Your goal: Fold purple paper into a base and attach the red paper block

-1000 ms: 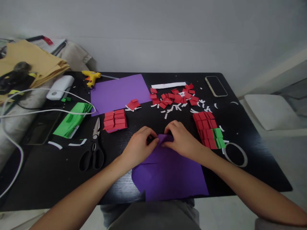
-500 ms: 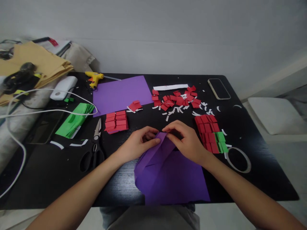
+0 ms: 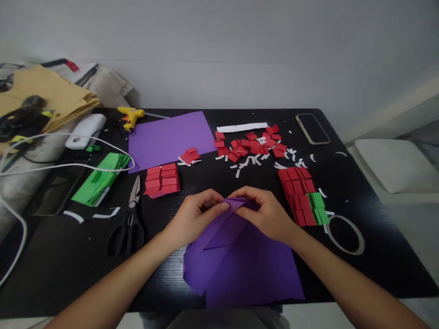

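Note:
A sheet of purple paper (image 3: 257,269) lies at the table's front edge, partly folded, with creases and a raised flap on its left side. My left hand (image 3: 202,212) pinches the paper's upper corner between thumb and fingers. Close beside it, my right hand (image 3: 262,210) grips the same top part of the paper, its fingers curled over the fold. Both hands nearly meet there, and the fingertips of the right one are partly hidden. To the left lie black-handled scissors (image 3: 130,224) and a block of folded red paper pieces (image 3: 162,179).
Loose red pieces (image 3: 255,146) and white scraps lie at the back. A red-and-green paper block (image 3: 300,196), a tape ring (image 3: 345,235) and a phone (image 3: 312,129) are on the right. Leftward are green paper strips (image 3: 101,178), a yellow glue gun (image 3: 131,118), a flat purple sheet (image 3: 171,139) and a white cable (image 3: 24,224).
The raised purple flap has come down flatter across the sheet. Both hands still hold its top end, now slightly lower in view. The whole view has shifted a little.

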Motion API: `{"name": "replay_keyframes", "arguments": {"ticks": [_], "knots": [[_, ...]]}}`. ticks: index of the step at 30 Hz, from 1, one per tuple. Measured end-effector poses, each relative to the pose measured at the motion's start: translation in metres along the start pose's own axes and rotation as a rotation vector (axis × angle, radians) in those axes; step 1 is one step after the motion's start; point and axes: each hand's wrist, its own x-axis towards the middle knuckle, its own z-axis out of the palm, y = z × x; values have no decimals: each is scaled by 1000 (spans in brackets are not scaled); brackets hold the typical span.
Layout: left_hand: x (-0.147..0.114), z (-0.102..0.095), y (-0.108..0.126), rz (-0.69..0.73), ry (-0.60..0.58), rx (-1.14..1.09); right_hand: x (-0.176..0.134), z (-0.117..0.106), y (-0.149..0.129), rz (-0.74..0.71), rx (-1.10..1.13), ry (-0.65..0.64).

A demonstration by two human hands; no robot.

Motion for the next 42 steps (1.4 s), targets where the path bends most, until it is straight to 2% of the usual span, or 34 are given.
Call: {"name": "replay_keyframes", "arguments": {"ticks": [7,11,14,16,20,22,25,33,42], "knots": [[-2,-1,0,39,-20,41,-6,-2,-3,-61,-66,0],[-3,-2,3,59,-73,125,-9,4,-4,-15,-7,65],[-3,-3,4,91,-98,197,-9,4,-2,32,51,58],[-4,-3,4,101,-111,210,-8,-1,0,57,91,-2],[-3,-5,2,86,-172,212,-6,-14,4,79,246,-206],[-2,-6,0,84,-217,210,-6,-16,4,90,269,-239],[-1,-8,0,86,-248,211,-7,-13,3,111,216,-187],[-1,-8,2,143,-216,274,-6,-7,5,134,172,-118],[-2,-3,0,222,-189,342,-6,-5,7,134,127,-99]]}}
